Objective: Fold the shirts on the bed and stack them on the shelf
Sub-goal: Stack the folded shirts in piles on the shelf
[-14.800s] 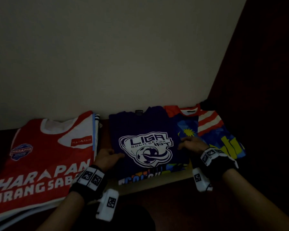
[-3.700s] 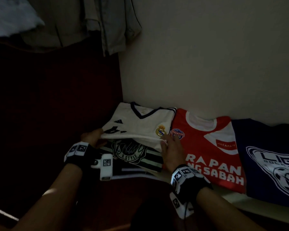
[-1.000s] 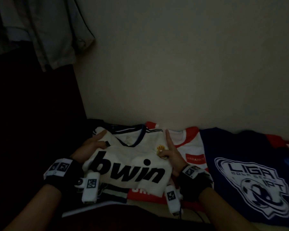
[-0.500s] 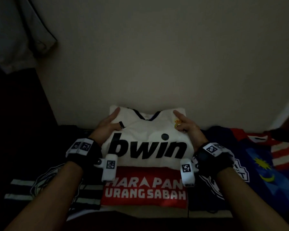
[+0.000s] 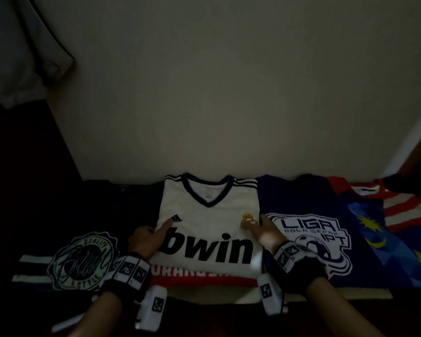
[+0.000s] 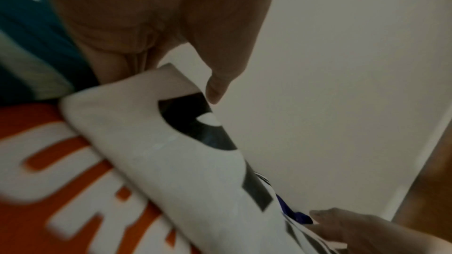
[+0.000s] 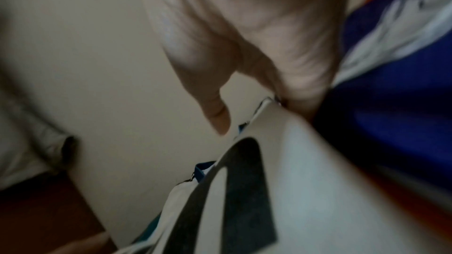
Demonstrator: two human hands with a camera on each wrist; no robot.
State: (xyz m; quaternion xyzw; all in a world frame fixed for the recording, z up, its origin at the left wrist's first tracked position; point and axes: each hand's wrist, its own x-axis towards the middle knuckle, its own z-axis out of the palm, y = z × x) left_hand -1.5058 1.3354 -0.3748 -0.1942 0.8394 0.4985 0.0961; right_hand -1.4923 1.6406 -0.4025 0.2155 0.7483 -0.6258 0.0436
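Here, folded white bwin shirt (image 5: 208, 229), navy V-collar, atop red shirt (image 5: 202, 279)

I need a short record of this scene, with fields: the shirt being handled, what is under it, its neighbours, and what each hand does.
handled shirt: white shirt, folded, "bwin" print facing up
under it: red shirt, its front edge showing
left neighbour: dark shirt with round crest
right neighbours: blue shirt, then a flag-pattern shirt
left hand: holds the white shirt's left edge, thumb on top
right hand: holds its right edge near the badge
behind: plain wall
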